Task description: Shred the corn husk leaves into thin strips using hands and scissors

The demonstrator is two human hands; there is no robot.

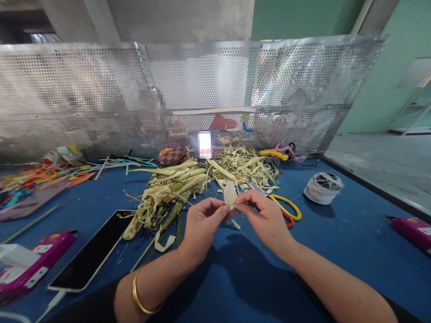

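Between my two hands is a small pale piece of corn husk (230, 194), its rounded end pointing up. My left hand (205, 224) pinches it from the left near its lower end. From the other side my right hand (264, 220) pinches the same spot with thumb and forefinger. A short greenish strip sticks out below the fingers. Just beyond my hands lie a heap of dried husks (171, 184) on the left and a pile of shredded husk bits (249, 168) behind. Scissors with yellow and red handles (289, 207) lie beside my right hand, partly covered by it.
On the blue table (336, 269) a spool of white string (323, 188) stands to the right. A phone (92, 251) on a cable and a purple power strip (37, 264) are at left. Colourful strips (37, 184) lie far left. A perforated metal screen (202, 80) borders the back.
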